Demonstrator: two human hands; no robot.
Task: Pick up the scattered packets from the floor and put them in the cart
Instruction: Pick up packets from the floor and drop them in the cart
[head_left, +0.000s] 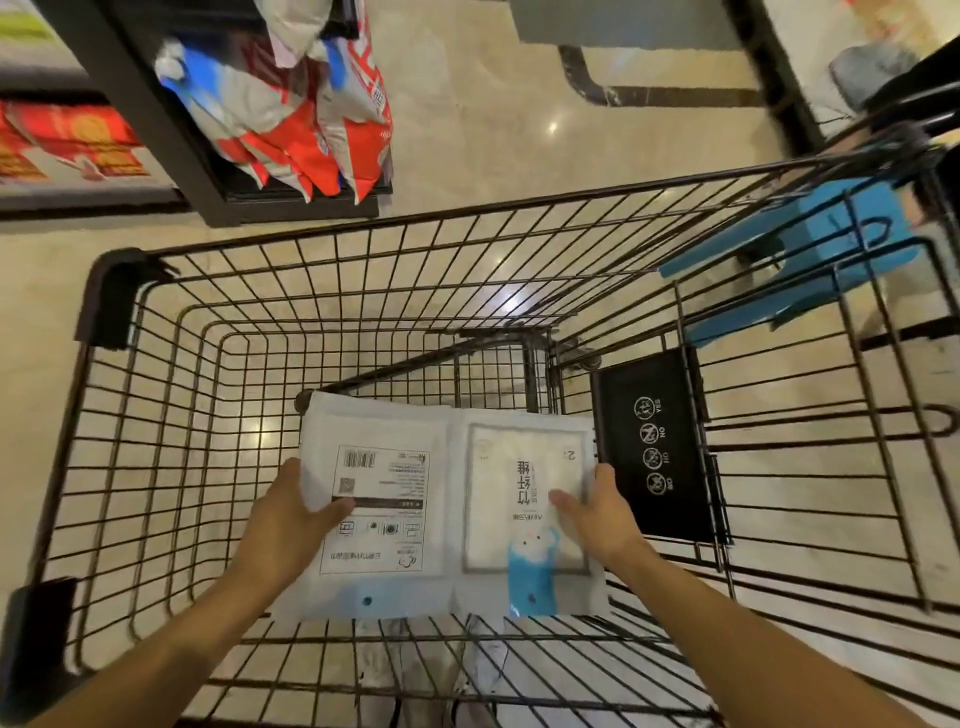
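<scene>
Floor (467, 130): glossy beige tiles crossed by a dark inlaid line (675, 96); a black wire shopping cart (363, 229) and a black shelf rack (156, 119) stand on it.
Shelf rack: red, white and blue bags (291, 130) overhang its edge.

Left hand (291, 525) grips a white packet (379, 499); right hand (597, 512) grips another packet (524, 499) beside it, above the cart (119, 301); shelf (156, 119) at eleven o'clock.

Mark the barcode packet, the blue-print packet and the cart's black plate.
barcode packet (387, 519), head view, on its printed label.
blue-print packet (519, 499), head view, on its white panel.
black plate (654, 447), head view, among its icons.
</scene>
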